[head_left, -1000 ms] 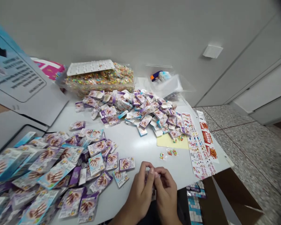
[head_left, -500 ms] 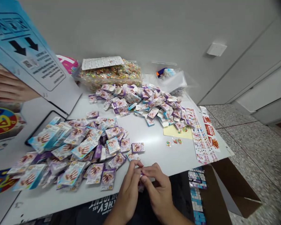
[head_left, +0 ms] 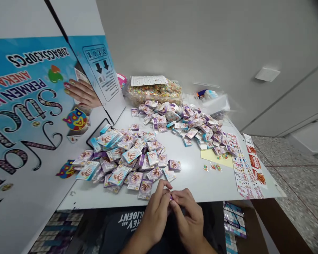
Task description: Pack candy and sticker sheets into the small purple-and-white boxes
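My left hand [head_left: 156, 211] and my right hand [head_left: 189, 215] meet at the near edge of the white table [head_left: 190, 180]. Both are closed in a pinch on one small purple packet [head_left: 171, 198] that is mostly hidden by my fingers. Just beyond my hands lies a pile of small purple and blue packets [head_left: 127, 158]. A second pile of similar packets [head_left: 182, 121] lies further back. A few tiny coloured candies [head_left: 213, 167] sit loose on the table to the right.
A large printed cardboard box [head_left: 29, 116] fills the left side, with another person's hand [head_left: 81, 93] on it. A clear tub of coloured candies [head_left: 155, 90] stands at the back. Sticker sheets [head_left: 245, 165] and a yellow paper [head_left: 218, 158] lie at the right edge. A brown carton [head_left: 278, 229] stands below on the floor.
The view has swung left and tilted, so the big box now fills the left. My hands have stayed together at the table's near edge, pinching the packet.
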Demonstrator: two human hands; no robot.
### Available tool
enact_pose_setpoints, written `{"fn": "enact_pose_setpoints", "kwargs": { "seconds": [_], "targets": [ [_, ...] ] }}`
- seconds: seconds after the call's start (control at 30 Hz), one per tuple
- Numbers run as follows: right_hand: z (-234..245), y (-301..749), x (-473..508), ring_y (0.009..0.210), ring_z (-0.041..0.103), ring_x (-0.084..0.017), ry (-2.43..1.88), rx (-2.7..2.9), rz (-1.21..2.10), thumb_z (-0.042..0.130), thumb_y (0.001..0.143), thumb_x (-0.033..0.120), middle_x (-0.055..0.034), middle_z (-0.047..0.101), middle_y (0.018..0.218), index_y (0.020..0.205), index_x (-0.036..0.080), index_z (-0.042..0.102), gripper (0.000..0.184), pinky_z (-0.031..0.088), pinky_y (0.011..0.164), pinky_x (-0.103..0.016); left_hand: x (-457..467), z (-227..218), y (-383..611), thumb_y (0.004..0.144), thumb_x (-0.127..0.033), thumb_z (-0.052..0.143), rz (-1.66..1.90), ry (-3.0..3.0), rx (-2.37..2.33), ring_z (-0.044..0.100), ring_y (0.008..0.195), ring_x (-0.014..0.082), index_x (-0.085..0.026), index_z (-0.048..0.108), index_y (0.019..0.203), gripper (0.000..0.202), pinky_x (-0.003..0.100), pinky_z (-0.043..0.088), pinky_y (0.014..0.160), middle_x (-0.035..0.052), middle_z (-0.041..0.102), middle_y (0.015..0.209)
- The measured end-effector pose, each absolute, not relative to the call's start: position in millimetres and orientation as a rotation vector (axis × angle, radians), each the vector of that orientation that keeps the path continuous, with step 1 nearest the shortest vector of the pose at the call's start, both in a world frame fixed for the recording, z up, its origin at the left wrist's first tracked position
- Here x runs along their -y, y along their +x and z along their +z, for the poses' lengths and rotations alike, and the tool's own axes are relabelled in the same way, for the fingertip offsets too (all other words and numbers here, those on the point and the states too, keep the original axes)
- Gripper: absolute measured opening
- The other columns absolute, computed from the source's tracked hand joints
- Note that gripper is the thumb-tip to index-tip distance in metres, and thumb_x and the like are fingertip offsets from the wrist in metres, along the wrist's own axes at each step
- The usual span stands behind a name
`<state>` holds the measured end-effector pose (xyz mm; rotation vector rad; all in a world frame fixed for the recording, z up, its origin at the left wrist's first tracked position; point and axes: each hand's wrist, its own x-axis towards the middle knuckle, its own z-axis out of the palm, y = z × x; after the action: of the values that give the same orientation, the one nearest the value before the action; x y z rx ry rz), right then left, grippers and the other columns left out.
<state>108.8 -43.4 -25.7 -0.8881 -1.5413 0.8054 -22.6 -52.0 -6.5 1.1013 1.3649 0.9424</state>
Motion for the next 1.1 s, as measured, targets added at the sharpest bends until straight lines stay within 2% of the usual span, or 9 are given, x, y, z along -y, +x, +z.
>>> {"fn": "enact_pose_setpoints", "kwargs": {
  "seconds": [0.1, 0.23, 0.33, 0.43, 0.53, 0.63, 0.77, 0.93, 1.1],
  "targets": [
    [-29.6, 112.2, 46.3, 0.091, 0.069, -0.021, -0.896, 1.525, 0.765, 0.066, 0.090, 0.009, -0.0052, 0.076, 0.101, 0.115, 0.031, 0.073, 0.034, 0.056, 0.081, -0.035, 51.7, -2.4, -19.8, 0.101, -0.044, 0.032, 0.906, 1.110, -1.343, 0.059, 0.100, 0.0218, -0.024, 0.052, 0.108, 0.029, 0.034, 0.044, 0.093, 0.0059, 0.062, 0.109],
    [-25.8, 118.9, 44.1, 0.085, 0.069, -0.019, -1.035, 1.306, 1.057, 0.064, 0.096, 0.026, -0.0041, 0.075, 0.091, 0.096, 0.026, 0.075, 0.012, 0.056, 0.077, -0.030, 47.8, 0.9, -11.6, 0.103, -0.050, 0.034, 0.934, 1.187, -1.320, 0.058, 0.085, 0.0189, -0.024, 0.050, 0.108, 0.031, 0.031, 0.044, 0.080, 0.0016, 0.060, 0.089],
    [-19.7, 124.9, 38.2, 0.075, 0.068, -0.017, -1.097, 1.218, 1.202, 0.069, 0.093, 0.035, -0.0037, 0.073, 0.083, 0.090, 0.023, 0.074, 0.014, 0.055, 0.069, -0.027, 43.8, -1.8, -6.5, 0.103, -0.051, 0.035, 0.976, 1.241, -1.304, 0.052, 0.066, 0.0154, -0.023, 0.049, 0.099, 0.032, 0.027, 0.040, 0.066, -0.0031, 0.053, 0.072],
    [-13.5, 130.7, 29.8, 0.078, 0.069, -0.019, -1.125, 1.317, 1.247, 0.071, 0.091, 0.035, -0.0045, 0.075, 0.085, 0.091, 0.022, 0.075, 0.014, 0.055, 0.074, -0.028, 41.4, -3.3, -6.7, 0.104, -0.049, 0.035, 1.010, 1.260, -1.318, 0.048, 0.059, 0.0140, -0.023, 0.047, 0.094, 0.030, 0.027, 0.036, 0.060, -0.0055, 0.047, 0.066],
    [-6.5, 135.1, 20.6, 0.085, 0.070, -0.020, -1.113, 1.477, 1.233, 0.070, 0.092, 0.031, -0.0048, 0.076, 0.089, 0.090, 0.022, 0.075, 0.011, 0.054, 0.081, -0.030, 42.2, 1.3, -13.0, 0.105, -0.046, 0.033, 0.993, 1.261, -1.346, 0.054, 0.067, 0.0158, -0.023, 0.049, 0.101, 0.028, 0.028, 0.039, 0.066, -0.0034, 0.053, 0.072],
    [0.5, 136.5, 13.8, 0.086, 0.070, -0.019, -1.081, 1.543, 1.168, 0.068, 0.094, 0.027, -0.0041, 0.075, 0.090, 0.088, 0.023, 0.073, 0.009, 0.053, 0.081, -0.031, 44.1, 7.1, -21.2, 0.104, -0.046, 0.036, 0.954, 1.250, -1.266, 0.059, 0.085, 0.0176, -0.023, 0.048, 0.112, 0.027, 0.030, 0.045, 0.078, 0.0010, 0.061, 0.091],
    [7.7, 136.0, 10.0, 0.089, 0.069, -0.020, -1.035, 1.590, 1.046, 0.066, 0.094, 0.021, -0.0042, 0.074, 0.093, 0.092, 0.024, 0.073, 0.008, 0.053, 0.082, -0.033, 43.2, 5.3, -27.6, 0.103, -0.044, 0.045, 0.971, 1.264, -1.083, 0.059, 0.094, 0.0165, -0.024, 0.044, 0.126, 0.031, 0.031, 0.049, 0.087, 0.0041, 0.060, 0.109],
    [12.7, 141.9, 9.2, 0.093, 0.069, -0.021, -0.966, 1.740, 0.987, 0.063, 0.096, 0.016, -0.0068, 0.075, 0.099, 0.099, 0.025, 0.074, 0.015, 0.052, 0.084, -0.036, 38.6, -1.5, -30.2, 0.101, -0.041, 0.053, 1.048, 1.211, -1.056, 0.064, 0.092, 0.0160, -0.024, 0.052, 0.123, 0.028, 0.030, 0.051, 0.088, 0.0030, 0.066, 0.105],
    [13.9, 147.4, 11.1, 0.096, 0.068, -0.021, -1.015, 1.705, 1.097, 0.064, 0.096, 0.019, -0.0070, 0.073, 0.101, 0.097, 0.025, 0.073, 0.011, 0.052, 0.085, -0.036, 36.4, -1.1, -29.1, 0.100, -0.038, 0.056, 1.069, 1.285, -1.107, 0.066, 0.100, 0.0186, -0.023, 0.060, 0.119, 0.025, 0.030, 0.052, 0.090, 0.0043, 0.069, 0.109]
  ]
}}
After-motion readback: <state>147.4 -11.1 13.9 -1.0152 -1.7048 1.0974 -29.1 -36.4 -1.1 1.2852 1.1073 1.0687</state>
